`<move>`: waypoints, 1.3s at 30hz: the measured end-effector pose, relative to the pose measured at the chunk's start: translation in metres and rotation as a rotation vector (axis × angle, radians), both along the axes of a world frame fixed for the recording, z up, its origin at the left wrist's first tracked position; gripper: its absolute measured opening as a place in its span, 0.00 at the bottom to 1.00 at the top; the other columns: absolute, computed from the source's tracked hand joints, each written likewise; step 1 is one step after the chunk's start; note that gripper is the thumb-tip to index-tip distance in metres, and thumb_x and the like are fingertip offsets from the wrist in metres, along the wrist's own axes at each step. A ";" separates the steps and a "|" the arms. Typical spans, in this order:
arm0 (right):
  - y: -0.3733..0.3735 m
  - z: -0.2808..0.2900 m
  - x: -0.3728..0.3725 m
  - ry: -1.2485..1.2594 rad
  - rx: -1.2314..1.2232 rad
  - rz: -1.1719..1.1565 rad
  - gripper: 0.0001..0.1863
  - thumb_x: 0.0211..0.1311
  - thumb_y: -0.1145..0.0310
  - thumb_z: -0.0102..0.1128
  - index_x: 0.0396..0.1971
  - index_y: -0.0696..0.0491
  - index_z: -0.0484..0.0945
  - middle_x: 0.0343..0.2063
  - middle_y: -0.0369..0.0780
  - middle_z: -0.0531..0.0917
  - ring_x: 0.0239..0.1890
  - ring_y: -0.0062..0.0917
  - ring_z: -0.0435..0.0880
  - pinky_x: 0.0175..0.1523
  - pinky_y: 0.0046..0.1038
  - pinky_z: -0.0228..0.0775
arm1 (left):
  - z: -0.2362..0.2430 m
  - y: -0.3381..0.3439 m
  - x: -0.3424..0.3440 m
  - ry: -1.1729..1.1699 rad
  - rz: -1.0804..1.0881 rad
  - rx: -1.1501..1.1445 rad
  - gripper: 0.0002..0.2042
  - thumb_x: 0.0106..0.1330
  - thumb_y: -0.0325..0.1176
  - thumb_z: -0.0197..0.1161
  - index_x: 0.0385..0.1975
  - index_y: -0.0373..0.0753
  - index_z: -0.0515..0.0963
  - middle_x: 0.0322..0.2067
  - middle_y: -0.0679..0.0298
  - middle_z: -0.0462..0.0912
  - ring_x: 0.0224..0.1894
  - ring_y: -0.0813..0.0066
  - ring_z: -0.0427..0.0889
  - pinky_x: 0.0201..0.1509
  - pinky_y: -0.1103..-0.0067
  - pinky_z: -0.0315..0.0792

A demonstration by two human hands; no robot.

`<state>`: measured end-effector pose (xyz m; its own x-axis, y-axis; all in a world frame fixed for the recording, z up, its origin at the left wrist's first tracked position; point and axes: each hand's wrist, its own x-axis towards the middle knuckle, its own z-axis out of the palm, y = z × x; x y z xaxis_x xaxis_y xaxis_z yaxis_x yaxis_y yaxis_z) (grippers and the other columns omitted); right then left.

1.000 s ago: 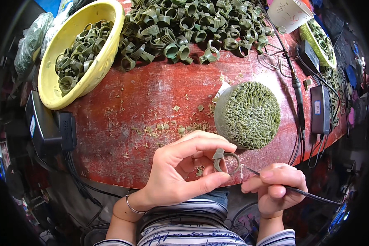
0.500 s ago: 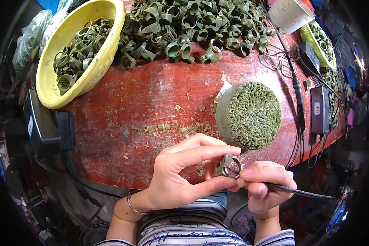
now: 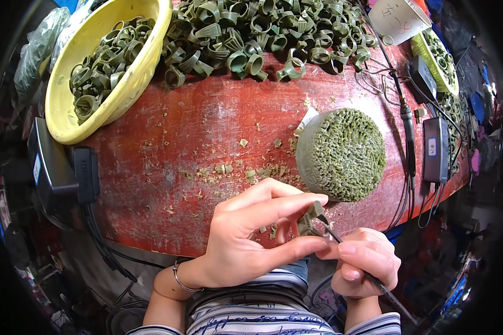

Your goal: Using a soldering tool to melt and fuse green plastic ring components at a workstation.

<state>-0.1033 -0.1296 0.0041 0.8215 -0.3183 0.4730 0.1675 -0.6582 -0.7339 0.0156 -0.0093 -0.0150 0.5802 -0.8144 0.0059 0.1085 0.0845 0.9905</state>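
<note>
The left hand [image 3: 243, 237] pinches 1 green ring [image 3: 307, 222] while the right hand [image 3: 370, 261] grips 1 thin dark tool [image 3: 397, 303].

From near above, a head-worn fisheye looks steeply down: the wearer's striped shirt [image 3: 251, 307] at six o'clock, hands [image 3: 246, 234] between six and four, counter [image 3: 151, 184] stretching toward twelve.

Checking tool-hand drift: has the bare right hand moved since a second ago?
Yes: the right hand sits farther left, judged against the rough-topped green cylindrical block.
</note>
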 end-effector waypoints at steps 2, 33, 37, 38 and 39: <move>0.000 -0.001 0.000 0.005 0.052 0.019 0.16 0.62 0.55 0.49 0.32 0.54 0.70 0.10 0.37 0.77 0.11 0.22 0.76 0.17 0.21 0.67 | 0.002 -0.001 0.000 -0.133 0.037 0.008 0.20 0.43 0.23 0.71 0.40 0.29 0.77 0.35 0.60 0.74 0.29 0.85 0.71 0.27 0.90 0.66; -0.010 0.007 0.001 0.047 0.116 0.160 0.18 0.38 0.76 0.66 0.35 0.61 0.77 0.21 0.40 0.80 0.19 0.25 0.79 0.22 0.21 0.69 | -0.007 0.002 -0.003 0.296 -0.051 -0.120 0.18 0.52 0.23 0.66 0.44 0.28 0.73 0.31 0.65 0.74 0.29 0.87 0.71 0.31 0.90 0.67; -0.011 0.004 0.001 -0.052 -0.170 0.044 0.20 0.35 0.76 0.67 0.35 0.60 0.77 0.23 0.40 0.80 0.20 0.26 0.78 0.22 0.22 0.69 | -0.004 0.002 -0.001 0.412 -0.053 -0.088 0.18 0.53 0.22 0.65 0.45 0.28 0.73 0.32 0.65 0.73 0.32 0.87 0.72 0.34 0.90 0.67; -0.012 0.004 -0.001 -0.058 -0.226 -0.037 0.21 0.34 0.77 0.67 0.36 0.60 0.77 0.23 0.39 0.80 0.19 0.26 0.78 0.22 0.22 0.69 | -0.004 0.002 -0.001 0.406 -0.060 -0.056 0.17 0.54 0.22 0.64 0.45 0.28 0.73 0.33 0.65 0.73 0.33 0.87 0.72 0.35 0.89 0.68; -0.012 0.005 -0.003 -0.033 -0.131 -0.053 0.21 0.35 0.79 0.66 0.37 0.58 0.77 0.23 0.38 0.79 0.19 0.25 0.77 0.22 0.22 0.69 | -0.003 0.001 -0.001 0.405 -0.057 -0.050 0.17 0.54 0.22 0.64 0.45 0.28 0.73 0.33 0.65 0.73 0.33 0.87 0.72 0.35 0.89 0.68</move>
